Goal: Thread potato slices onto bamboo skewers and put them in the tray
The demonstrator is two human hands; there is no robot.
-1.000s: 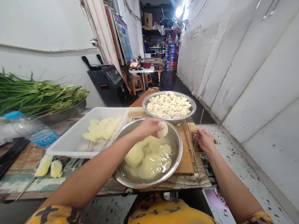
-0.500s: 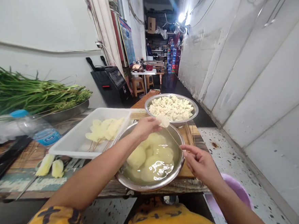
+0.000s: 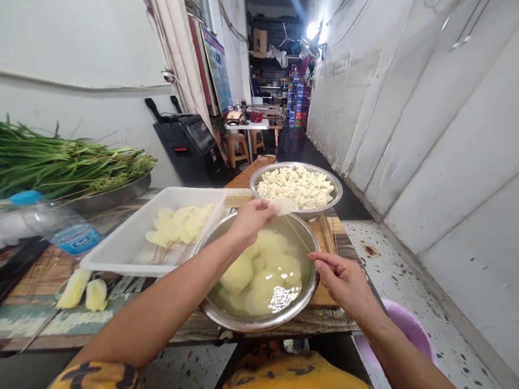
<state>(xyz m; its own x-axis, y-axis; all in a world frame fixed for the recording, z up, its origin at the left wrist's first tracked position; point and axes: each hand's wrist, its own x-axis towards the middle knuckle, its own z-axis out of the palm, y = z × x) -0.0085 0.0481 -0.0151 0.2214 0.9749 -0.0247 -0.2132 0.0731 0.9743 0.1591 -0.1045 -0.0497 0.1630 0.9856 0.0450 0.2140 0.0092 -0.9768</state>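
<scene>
My left hand (image 3: 255, 219) pinches a thin pale potato slice (image 3: 282, 205) above the far rim of a steel basin (image 3: 210, 309). A thin wooden skewer (image 3: 298, 233) runs from that slice down to my right hand (image 3: 343, 280), whose thumb and fingertips are closed on its lower end. How deep the tip sits in the slice I cannot tell. Inside the basin, several potato slices (image 3: 271, 273) lie under water. Left of it, a white plastic tray (image 3: 116, 252) holds skewered slices (image 3: 179, 225), with their sticks toward the near side.
Behind the basin stands a bowl of cauliflower florets (image 3: 297, 187). Loose skewers (image 3: 327, 234) lie to its right side. At left are a water bottle (image 3: 61, 223), a knife (image 3: 40, 329), two pale vegetable pieces (image 3: 96, 295) and leafy greens (image 3: 62, 164). A purple tub (image 3: 411, 332) is on the floor.
The potato slice has tilted flatter in my left hand. My right hand has shifted slightly left with the skewer, and the whole view has moved a little.
</scene>
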